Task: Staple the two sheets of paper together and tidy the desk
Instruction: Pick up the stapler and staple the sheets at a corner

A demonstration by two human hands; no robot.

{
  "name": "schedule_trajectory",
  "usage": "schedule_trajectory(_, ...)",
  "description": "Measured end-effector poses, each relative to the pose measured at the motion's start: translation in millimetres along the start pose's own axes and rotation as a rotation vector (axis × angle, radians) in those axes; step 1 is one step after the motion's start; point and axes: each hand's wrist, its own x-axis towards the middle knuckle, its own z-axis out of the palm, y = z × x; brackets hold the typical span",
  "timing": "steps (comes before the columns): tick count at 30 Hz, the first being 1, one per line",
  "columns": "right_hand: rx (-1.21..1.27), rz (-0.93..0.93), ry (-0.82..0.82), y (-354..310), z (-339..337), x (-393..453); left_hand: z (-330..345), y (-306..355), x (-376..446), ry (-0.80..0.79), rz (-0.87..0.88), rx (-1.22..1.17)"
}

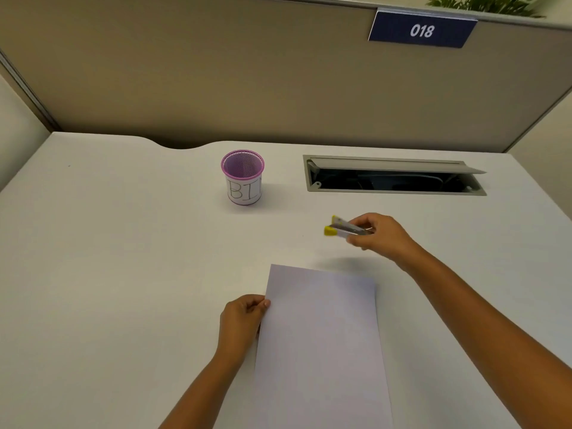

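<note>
Two bare hands work over a white tabletop. Nearest, the paper lies flat in front of the person (whether it is one sheet or two stacked I cannot tell), and the left hand pinches its left edge, fingers closed on it. Farther and to the right, the right hand is clamped on a small stapler with yellow ends, held above the tabletop, its jaws pointing left. Farther still stands a pink mesh cup labelled "BI", with an open cable hatch to its right.
</note>
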Motion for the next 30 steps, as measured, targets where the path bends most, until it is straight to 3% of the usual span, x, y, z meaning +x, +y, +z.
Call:
schedule_trajectory(5, 0.316, -0.006, -0.221, -30, 12, -34, 1, 10, -5, 0.016, 0.025, -0.041)
schedule_trajectory(8, 0.511, -0.007, -0.257, -40, 22, -42, 0, 14, -8, 0.027, 0.043, -0.056)
schedule_trajectory(15, 0.277, -0.188, -0.261, -61, 41, -47, -1, 16, -16, 0.031, 0.081, -0.063)
schedule_trajectory(19, 1.016, 0.113, -0.356, -69, 45, -43, -1, 16, -16, 0.032, 0.093, -0.059)
schedule_trajectory(22, 1.299, 0.193, -0.4, -73, 40, -42, -2, 16, -15, 0.035, 0.084, -0.067)
schedule_trajectory(25, 1.245, 0.202, -0.392, -75, 44, -41, -2, 16, -14, 0.04, 0.079, -0.062)
schedule_trajectory(30, 0.795, 0.026, -0.356, -70, 55, -40, -1, 19, -13, 0.036, 0.088, -0.058)
